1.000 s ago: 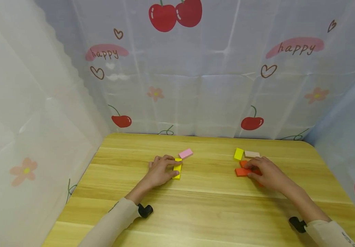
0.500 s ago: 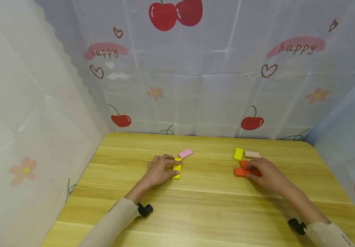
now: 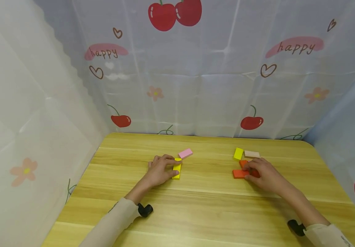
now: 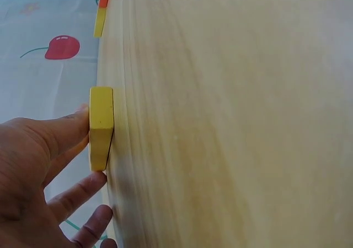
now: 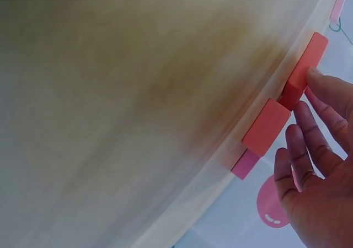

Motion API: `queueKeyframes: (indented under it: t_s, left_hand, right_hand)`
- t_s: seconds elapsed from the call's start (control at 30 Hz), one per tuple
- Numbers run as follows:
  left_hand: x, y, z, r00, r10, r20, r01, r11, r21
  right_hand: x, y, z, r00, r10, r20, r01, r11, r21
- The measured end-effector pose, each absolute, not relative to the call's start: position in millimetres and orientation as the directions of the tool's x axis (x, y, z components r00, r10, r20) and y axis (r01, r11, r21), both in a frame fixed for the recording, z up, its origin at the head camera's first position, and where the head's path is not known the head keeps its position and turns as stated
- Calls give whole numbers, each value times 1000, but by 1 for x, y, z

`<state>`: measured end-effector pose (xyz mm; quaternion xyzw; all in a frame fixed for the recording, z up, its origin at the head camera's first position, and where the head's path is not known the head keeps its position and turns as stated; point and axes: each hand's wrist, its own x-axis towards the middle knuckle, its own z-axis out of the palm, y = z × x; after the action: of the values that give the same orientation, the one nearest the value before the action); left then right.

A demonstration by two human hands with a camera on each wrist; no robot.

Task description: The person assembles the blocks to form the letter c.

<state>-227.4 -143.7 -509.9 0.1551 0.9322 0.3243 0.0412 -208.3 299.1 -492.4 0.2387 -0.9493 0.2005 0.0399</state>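
While our left hand [image 3: 160,170] stays curled round the yellow block [image 3: 176,168] mid-desk, our right hand [image 3: 262,173] has nudged the flat orange block [image 3: 240,173] a bit left vs 1 s ago, fingers pinching it; we're aligning orange pieces near the desk [image 3: 196,212] back.

Readable words on the curtain
"happy" stands twice on the curtain [image 3: 196,85], on pink patches at 10 and 2 o'clock
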Motion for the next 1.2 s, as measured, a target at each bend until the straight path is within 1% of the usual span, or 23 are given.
queueKeyframes:
  t_s: [0.2,0.4,0.67,0.9,1.2]
  left_hand:
    - [-227,-143,-509,-948,316,24,263,743,616]
    - [-227,-143,-510,-950,312,27,263,748,610]
    - [-228,-143,-510,-950,312,25,260,744,615]
    - [-228,-143,-510,-949,314,28,264,743,615]
    - [-228,-144,-510,-948,318,24,266,745,612]
  right_hand:
    - [-205,298,-492,-875,-447,184,-484,798,-360]
    - [-202,293,-491,-876,-448,180,-480,772,-416]
    - [-200,284,-491,-859,-476,190,-510,754,-414]
    - [-198,283,-490,-871,-468,149,-483,758,-438]
    - [-198,277,-488,-886,-461,43,-409,737,-538]
